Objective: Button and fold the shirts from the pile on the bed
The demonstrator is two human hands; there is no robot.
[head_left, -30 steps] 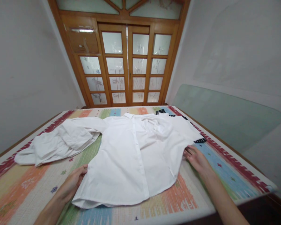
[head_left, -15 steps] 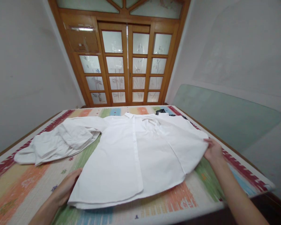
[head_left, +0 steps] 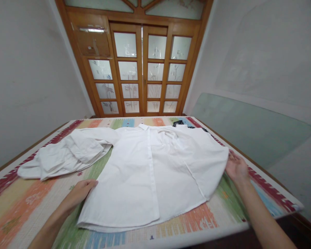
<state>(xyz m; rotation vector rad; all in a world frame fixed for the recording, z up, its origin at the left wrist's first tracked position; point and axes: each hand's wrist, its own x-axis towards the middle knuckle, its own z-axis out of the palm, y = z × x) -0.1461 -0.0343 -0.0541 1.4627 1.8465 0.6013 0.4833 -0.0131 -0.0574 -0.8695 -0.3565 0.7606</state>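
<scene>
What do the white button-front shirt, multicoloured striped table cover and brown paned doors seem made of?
White button-front shirt: matte fabric, perhaps cotton or a blend; it drapes in soft creases.
Multicoloured striped table cover: matte, probably cloth, from its faint woven-looking texture.
Brown paned doors: likely wood, perhaps varnished, from the warm tone; milky panes suggest frosted glass.

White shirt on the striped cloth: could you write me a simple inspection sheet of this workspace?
Surface: multicoloured striped cloth.
Things being handled: white shirt, spread out, collar at the far side, hem toward the viewer; bunched white fabric at left.
Clutter: dark striped fabric by the shirt's far right side, partly hidden.
Hands: left hand at the shirt's left edge, right hand at its right; firmness of grip unclear.
Cables: nothing seen.
Surroundings: wooden doors with glass panes; pale green panel at right.
</scene>
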